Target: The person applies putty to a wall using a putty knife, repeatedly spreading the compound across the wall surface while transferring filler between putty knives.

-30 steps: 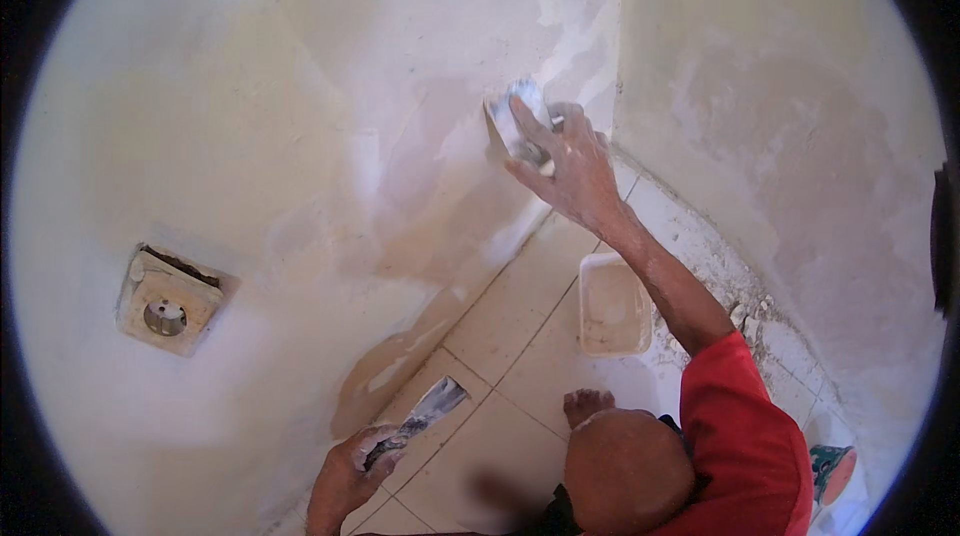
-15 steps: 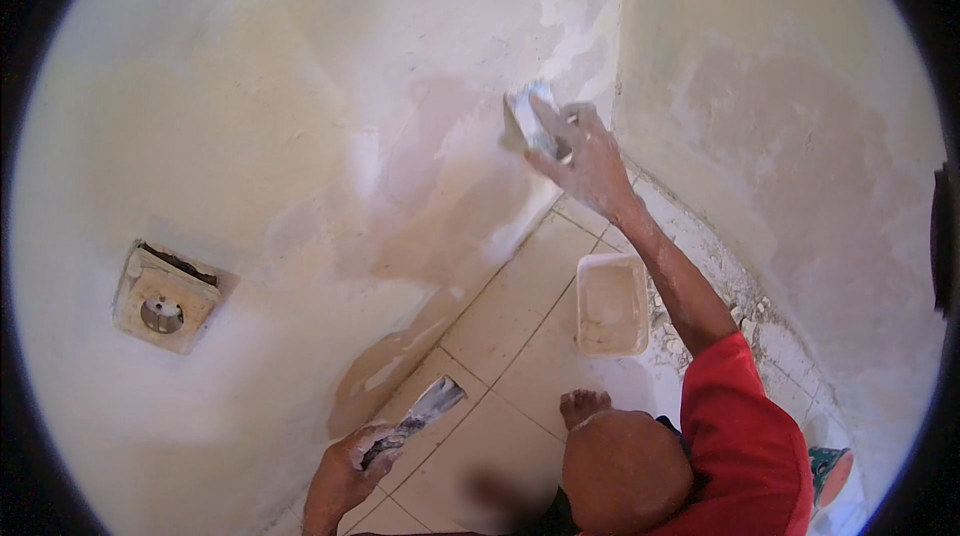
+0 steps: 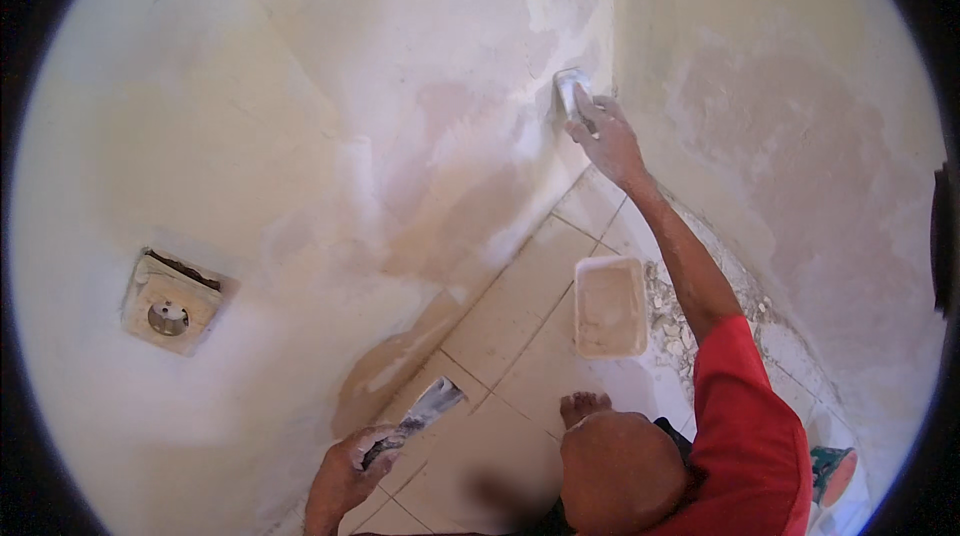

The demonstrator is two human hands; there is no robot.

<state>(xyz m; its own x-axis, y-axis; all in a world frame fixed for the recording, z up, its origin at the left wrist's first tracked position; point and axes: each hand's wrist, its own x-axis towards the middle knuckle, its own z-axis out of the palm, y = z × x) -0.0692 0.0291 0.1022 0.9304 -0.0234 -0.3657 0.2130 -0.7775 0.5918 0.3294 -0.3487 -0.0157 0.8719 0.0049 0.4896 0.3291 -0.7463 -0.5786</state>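
Observation:
My right hand (image 3: 610, 141) is closed on a putty knife (image 3: 572, 94) smeared with white filler. Its blade lies against the left wall (image 3: 300, 116), close to the inner corner and a little above the floor. The wall around it carries white and brownish filler patches. Low at the left, my left hand (image 3: 355, 464) is wrapped round the dark handle of a second putty knife (image 3: 430, 408), whose blade has whitish filler on it. This one is held over the floor tiles, touching nothing that I can see.
A rectangular plastic tub (image 3: 610, 308) with filler residue stands on the tiled floor (image 3: 500, 336). Plaster rubble (image 3: 672, 321) lies along the right wall (image 3: 800, 136). A socket (image 3: 172, 304) sits loose in the left wall. A green and reddish container (image 3: 832, 476) is at the lower right.
My right hand has moved the putty knife to the right across the left wall, nearer the corner. My left hand and its putty knife have hardly moved.

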